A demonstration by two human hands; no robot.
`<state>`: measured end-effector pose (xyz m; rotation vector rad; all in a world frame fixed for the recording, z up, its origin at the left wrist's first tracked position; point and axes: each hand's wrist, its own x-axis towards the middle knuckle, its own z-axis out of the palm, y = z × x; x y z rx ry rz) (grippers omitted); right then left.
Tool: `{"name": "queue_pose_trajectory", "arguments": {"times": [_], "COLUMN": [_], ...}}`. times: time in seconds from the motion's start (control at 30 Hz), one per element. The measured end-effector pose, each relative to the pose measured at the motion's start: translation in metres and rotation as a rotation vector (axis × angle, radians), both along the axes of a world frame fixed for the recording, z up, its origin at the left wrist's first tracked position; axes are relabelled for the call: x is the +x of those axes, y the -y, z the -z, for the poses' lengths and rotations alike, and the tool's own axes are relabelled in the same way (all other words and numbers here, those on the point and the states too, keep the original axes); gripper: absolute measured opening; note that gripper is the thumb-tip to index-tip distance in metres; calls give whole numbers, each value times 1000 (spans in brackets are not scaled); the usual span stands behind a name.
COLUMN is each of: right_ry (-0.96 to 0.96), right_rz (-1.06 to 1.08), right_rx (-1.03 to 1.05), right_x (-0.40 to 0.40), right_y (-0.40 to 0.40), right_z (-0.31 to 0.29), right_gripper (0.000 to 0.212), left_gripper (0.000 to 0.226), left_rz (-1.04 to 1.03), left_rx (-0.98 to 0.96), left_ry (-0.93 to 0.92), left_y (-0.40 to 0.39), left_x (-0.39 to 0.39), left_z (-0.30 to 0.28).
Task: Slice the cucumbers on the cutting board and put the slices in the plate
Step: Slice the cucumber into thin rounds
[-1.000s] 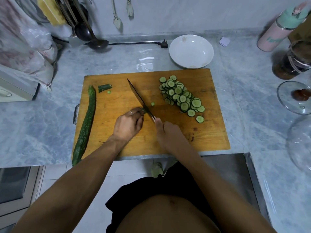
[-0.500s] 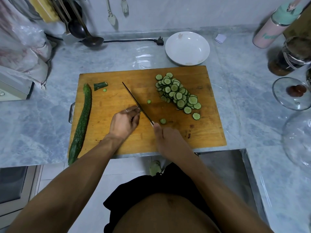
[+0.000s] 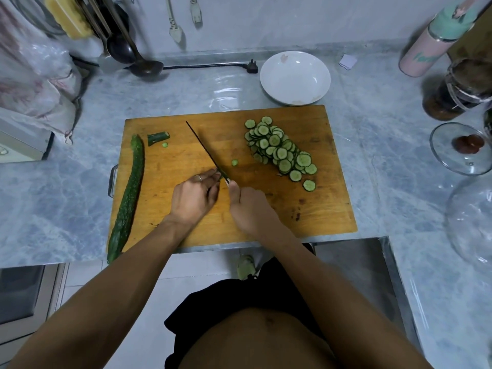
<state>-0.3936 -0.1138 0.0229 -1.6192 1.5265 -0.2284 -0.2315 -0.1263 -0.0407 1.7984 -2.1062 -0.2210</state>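
On the wooden cutting board (image 3: 186,161), the right hand (image 3: 251,209) has its grip closed around the knife (image 3: 205,149), the left hand (image 3: 194,197) pinches a tiny cucumber end by the blade, slices (image 3: 279,149) lie piled near the empty white plate (image 3: 295,77).

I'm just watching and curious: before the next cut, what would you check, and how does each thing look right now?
1. Knife gripped by the right hand: ok.
2. Left hand fingers clear of the blade: cannot tell, they sit right against it.
3. Cucumber stub under the fingers: cannot tell, mostly hidden.
4. Whole cucumber secure: not ok, its end overhangs the counter edge.
5. Plate within reach and free for slices: ok.
6. Slice pile on the cutting board: ok.
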Motion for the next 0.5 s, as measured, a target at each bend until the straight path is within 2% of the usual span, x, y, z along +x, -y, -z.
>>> {"name": "queue_pose_trajectory", "arguments": {"times": [0.1,0.23,0.5], "right_ry": [21,18,23], "right_rz": [2,-17,-29], "right_rx": [22,33,12], "right_x": [-7,-18,-26], "right_y": [4,-1,-15], "right_z": [-2,-10,-19], "right_gripper": [63,62,52], "left_gripper": [31,30,30], "left_rz": [17,17,15], "left_rx": [-5,-22,5], "left_ry": [-18,-47,3], "left_y": [-4,-6,-6], "left_x": [2,3,1], "left_z": [0,3,5]}}
